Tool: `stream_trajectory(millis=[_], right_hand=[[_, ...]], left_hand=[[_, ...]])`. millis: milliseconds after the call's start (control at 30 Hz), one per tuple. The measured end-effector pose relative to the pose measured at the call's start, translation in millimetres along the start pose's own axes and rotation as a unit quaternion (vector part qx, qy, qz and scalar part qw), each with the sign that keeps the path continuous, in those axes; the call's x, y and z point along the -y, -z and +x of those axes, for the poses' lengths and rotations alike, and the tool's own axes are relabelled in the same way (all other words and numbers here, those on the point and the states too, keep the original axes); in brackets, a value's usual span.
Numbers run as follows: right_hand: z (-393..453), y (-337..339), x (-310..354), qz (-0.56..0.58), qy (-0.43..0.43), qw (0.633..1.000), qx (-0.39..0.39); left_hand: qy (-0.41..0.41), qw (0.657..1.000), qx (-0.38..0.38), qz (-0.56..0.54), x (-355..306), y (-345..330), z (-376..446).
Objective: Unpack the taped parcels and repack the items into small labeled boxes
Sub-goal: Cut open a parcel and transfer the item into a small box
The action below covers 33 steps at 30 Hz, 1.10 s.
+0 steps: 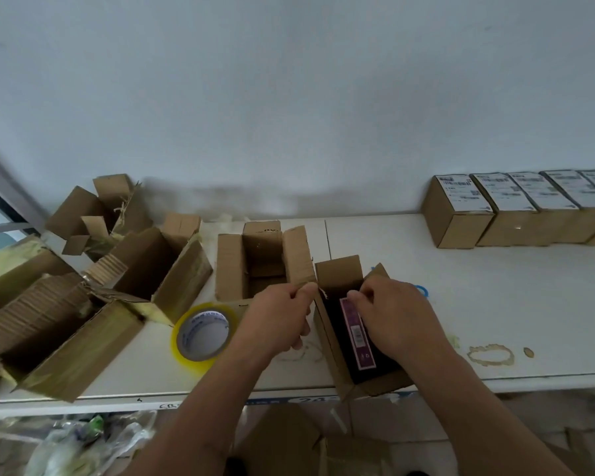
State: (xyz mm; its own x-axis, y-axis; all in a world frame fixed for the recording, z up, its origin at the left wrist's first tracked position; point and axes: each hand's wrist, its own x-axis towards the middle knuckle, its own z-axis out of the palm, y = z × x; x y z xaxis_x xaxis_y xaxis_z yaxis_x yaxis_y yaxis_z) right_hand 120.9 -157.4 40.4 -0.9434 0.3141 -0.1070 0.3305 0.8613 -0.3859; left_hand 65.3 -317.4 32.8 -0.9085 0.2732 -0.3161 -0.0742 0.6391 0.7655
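A dark item with a purple label (358, 333) was seen lying inside a small open box (337, 359), which was set at the near edge of the bench (495, 304), its near corner slightly overhanging. The box's left flap was pinched by the left hand (282, 319), its grip closed on the cardboard edge; the right hand (395, 317) was curled over the item's far end, apparently pressing it down into the box. The repacking step was judged to be in hand, with flap-folding and taping likely called for next. A tape roll (203, 333) lay just left of the box, within easy reach. An empty open box (258, 262) stood just behind it, torn parcels (83, 304) further left, and a row of labeled boxes (516, 207) well to the right, with bare bench between for moving.
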Motion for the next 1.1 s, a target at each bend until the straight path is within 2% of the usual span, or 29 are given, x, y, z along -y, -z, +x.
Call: stream_trajectory(millis=[100, 167, 267, 400, 467, 600, 800, 933, 1100], right_hand=[[4.4, 10.2, 15.6, -0.007, 0.033, 0.999, -0.013], [15.0, 12.7, 30.2, -0.021, 0.057, 0.998, -0.028], [39.7, 11.9, 57.9, -0.023, 0.092, 0.994, -0.053], [79.0, 4.3, 100.1, -0.020, 0.137, 0.989, -0.059], [99.8, -3.0, 119.7, -0.018, 0.151, 0.987, -0.059], [138.6, -21.9, 155.3, 0.000, 0.167, 0.985, -0.040], [192.1, -58.8, 201.2, -0.016, 0.170, 0.985, -0.004], [225.0, -85.9, 225.2, -0.058, 0.156, 0.984, 0.066], [260.0, -116.6, 243.0, -0.179, 0.128, 0.962, 0.162]], left_hand=[[-0.023, 0.997, -0.067, 0.008, -0.3, 21.2, 1.4], [-0.039, 0.988, -0.136, 0.062, 3.1, 37.2, 6.1], [-0.087, 0.947, -0.241, 0.195, 11.6, 58.4, 16.1], [-0.183, 0.895, -0.337, 0.226, 23.0, 84.4, 31.6], [-0.176, 0.893, -0.345, 0.229, 32.2, 97.5, 41.9], [-0.113, 0.920, -0.326, 0.188, 53.5, 121.1, 56.4], [-0.103, 0.928, -0.318, 0.163, 73.8, 140.2, 69.9], [-0.103, 0.935, -0.318, 0.120, 74.4, 142.7, 78.6], [-0.089, 0.946, -0.296, 0.101, 77.7, 140.4, 87.3]])
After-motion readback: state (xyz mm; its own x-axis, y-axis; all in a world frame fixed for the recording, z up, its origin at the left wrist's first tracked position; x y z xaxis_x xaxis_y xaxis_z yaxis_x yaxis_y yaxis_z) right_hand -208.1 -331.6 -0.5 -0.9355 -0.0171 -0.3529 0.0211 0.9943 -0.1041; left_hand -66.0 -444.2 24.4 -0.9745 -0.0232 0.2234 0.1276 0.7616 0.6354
